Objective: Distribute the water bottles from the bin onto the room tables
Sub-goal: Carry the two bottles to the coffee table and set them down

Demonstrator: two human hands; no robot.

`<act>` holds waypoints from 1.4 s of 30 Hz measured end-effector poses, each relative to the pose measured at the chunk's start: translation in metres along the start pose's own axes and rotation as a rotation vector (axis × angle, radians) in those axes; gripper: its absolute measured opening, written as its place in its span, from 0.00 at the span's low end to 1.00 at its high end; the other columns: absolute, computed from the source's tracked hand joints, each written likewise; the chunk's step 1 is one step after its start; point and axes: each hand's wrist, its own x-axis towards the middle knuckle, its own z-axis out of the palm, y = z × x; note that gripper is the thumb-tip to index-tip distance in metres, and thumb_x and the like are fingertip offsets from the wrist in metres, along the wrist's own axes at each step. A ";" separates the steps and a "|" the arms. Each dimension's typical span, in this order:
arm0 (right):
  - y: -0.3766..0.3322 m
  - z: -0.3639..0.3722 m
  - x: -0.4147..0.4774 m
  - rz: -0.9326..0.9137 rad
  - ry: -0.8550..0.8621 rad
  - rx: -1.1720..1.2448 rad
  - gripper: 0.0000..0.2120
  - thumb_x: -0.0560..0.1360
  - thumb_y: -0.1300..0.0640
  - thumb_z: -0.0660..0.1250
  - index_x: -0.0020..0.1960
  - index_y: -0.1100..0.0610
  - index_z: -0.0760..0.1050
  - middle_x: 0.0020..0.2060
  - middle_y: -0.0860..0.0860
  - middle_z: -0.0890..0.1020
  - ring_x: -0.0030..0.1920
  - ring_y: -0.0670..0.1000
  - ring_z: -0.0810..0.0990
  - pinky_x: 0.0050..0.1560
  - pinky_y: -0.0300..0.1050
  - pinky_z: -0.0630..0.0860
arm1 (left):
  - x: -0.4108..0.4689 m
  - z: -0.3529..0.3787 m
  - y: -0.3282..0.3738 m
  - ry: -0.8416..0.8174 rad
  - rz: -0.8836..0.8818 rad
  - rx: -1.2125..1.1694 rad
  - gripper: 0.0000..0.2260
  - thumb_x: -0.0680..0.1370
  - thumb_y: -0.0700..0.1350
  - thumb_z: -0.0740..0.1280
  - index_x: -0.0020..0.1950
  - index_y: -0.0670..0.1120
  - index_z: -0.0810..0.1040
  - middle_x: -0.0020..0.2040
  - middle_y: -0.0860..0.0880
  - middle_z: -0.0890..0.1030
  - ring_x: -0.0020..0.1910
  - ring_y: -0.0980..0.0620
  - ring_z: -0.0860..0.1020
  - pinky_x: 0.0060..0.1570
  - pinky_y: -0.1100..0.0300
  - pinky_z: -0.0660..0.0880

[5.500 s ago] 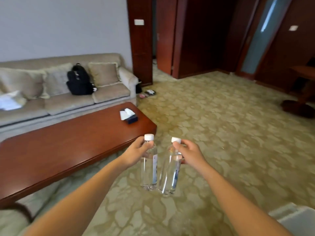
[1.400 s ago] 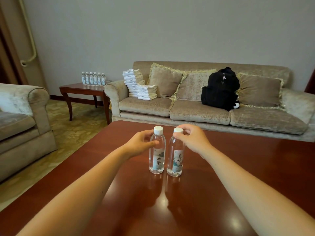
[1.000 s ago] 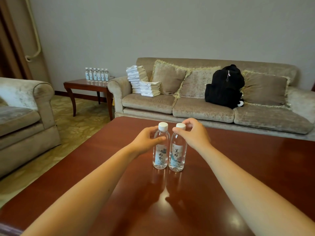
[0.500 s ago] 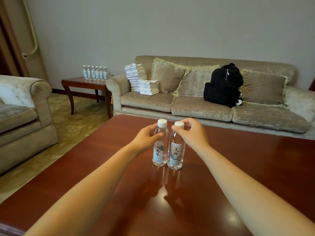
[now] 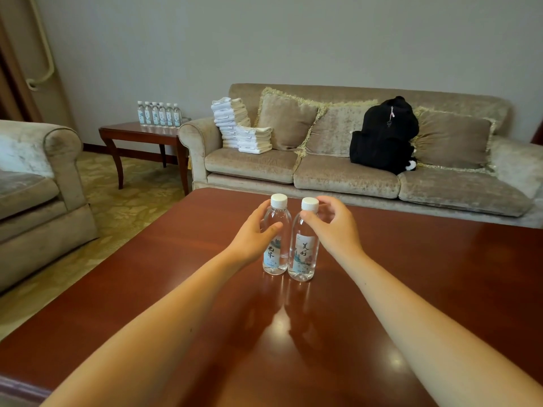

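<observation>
Two clear water bottles with white caps stand upright, side by side and touching, on the dark red-brown coffee table [image 5: 411, 274]. My left hand [image 5: 249, 236] grips the left bottle [image 5: 276, 258] at its shoulder, thumb across the front. My right hand [image 5: 335, 230] holds the right bottle [image 5: 302, 257] at the neck just under the cap, with the fingers curled behind it. A row of several more bottles [image 5: 158, 114] stands on a small side table [image 5: 138, 133] at the back left.
A beige sofa [image 5: 338, 177] runs behind the coffee table, carrying stacked folded towels [image 5: 238, 127], cushions and a black backpack [image 5: 382, 136]. An armchair [image 5: 35, 186] stands at the left. Patterned carpet lies between the armchair and the tables.
I carried both bottles across the room and set them down on the coffee table. In the last second they have stood still, with my hands staying on them.
</observation>
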 end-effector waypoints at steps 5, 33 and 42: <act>0.013 0.003 -0.011 0.009 0.044 0.049 0.23 0.74 0.53 0.74 0.67 0.52 0.73 0.58 0.46 0.77 0.58 0.44 0.75 0.48 0.31 0.69 | -0.003 0.002 -0.008 0.059 -0.060 0.005 0.29 0.81 0.44 0.65 0.79 0.48 0.56 0.74 0.49 0.66 0.72 0.51 0.66 0.63 0.59 0.67; 0.035 -0.021 -0.074 0.427 -0.727 -0.900 0.62 0.61 0.19 0.61 0.80 0.46 0.33 0.78 0.52 0.30 0.77 0.56 0.27 0.74 0.68 0.33 | -0.083 -0.011 -0.042 -0.397 -0.314 0.990 0.54 0.62 0.82 0.44 0.80 0.52 0.39 0.80 0.50 0.40 0.79 0.49 0.37 0.76 0.43 0.38; -0.109 -0.084 -0.069 0.517 -0.804 -0.898 0.62 0.62 0.20 0.62 0.80 0.46 0.35 0.79 0.53 0.33 0.78 0.56 0.29 0.76 0.65 0.35 | -0.073 -0.051 0.120 -0.676 -0.419 1.026 0.45 0.71 0.76 0.54 0.78 0.58 0.35 0.79 0.51 0.33 0.78 0.49 0.34 0.75 0.42 0.37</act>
